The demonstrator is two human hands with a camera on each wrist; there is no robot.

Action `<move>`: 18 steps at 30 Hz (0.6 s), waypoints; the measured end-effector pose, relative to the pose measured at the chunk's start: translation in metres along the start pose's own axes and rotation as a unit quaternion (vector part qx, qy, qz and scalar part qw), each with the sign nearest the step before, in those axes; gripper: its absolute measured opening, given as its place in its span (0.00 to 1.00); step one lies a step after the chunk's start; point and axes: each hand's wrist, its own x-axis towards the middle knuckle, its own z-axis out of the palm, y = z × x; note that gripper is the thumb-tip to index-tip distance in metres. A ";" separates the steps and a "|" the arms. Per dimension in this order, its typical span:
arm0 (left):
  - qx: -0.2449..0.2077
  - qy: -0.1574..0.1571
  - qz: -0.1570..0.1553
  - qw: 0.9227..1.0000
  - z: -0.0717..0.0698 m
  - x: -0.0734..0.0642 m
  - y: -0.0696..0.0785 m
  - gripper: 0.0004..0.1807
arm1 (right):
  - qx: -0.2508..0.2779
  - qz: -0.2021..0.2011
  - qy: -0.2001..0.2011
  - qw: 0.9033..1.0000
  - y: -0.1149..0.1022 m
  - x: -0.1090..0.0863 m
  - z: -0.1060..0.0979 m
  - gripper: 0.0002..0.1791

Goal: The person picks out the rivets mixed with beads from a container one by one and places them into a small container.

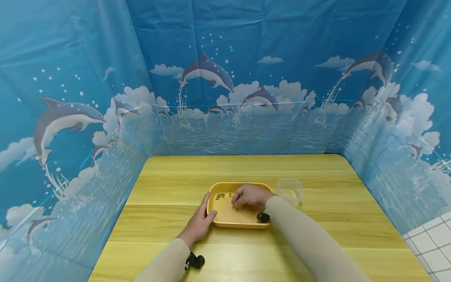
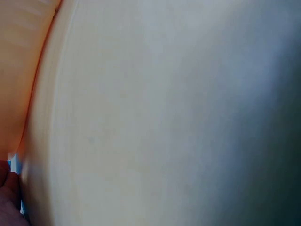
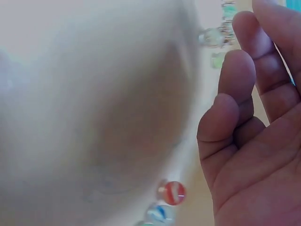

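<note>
A yellow plastic tray [image 1: 240, 225] with raised walls stands on the table. My left hand [image 1: 199, 224] holds its left side, thumb at the rim and fingers along the outer wall. Inside the tray, my right hand [image 1: 249, 194] reaches down with its fingers bent and fingertips close together near the floor. Whether something small is between those fingertips cannot be seen. Several small green glass marbles [image 1: 220, 195] lie at the tray's back left. In the right wrist view a red-and-white marble [image 3: 173, 193] and a blue-and-white marble [image 3: 160, 214] lie below the hand.
A clear plastic container [image 1: 291, 191] stands just right of the tray, partly behind the right sleeve. Beneath everything is a yellow wood-grain table [image 1: 169, 188]. A blue dolphin-print curtain [image 1: 239, 129] hangs around its back and sides.
</note>
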 end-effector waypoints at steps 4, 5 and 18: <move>-0.002 -0.002 0.004 1.000 0.000 0.000 0.001 0.41 | -0.021 -0.015 0.005 1.000 -0.006 -0.003 -0.006 0.06; -0.002 -0.003 0.004 1.000 0.000 0.000 0.001 0.41 | -0.024 -0.020 0.006 0.999 -0.007 -0.004 -0.007 0.06; -0.001 -0.004 0.001 1.000 0.000 -0.003 0.005 0.41 | 0.003 -0.046 0.016 0.999 -0.017 -0.027 -0.036 0.08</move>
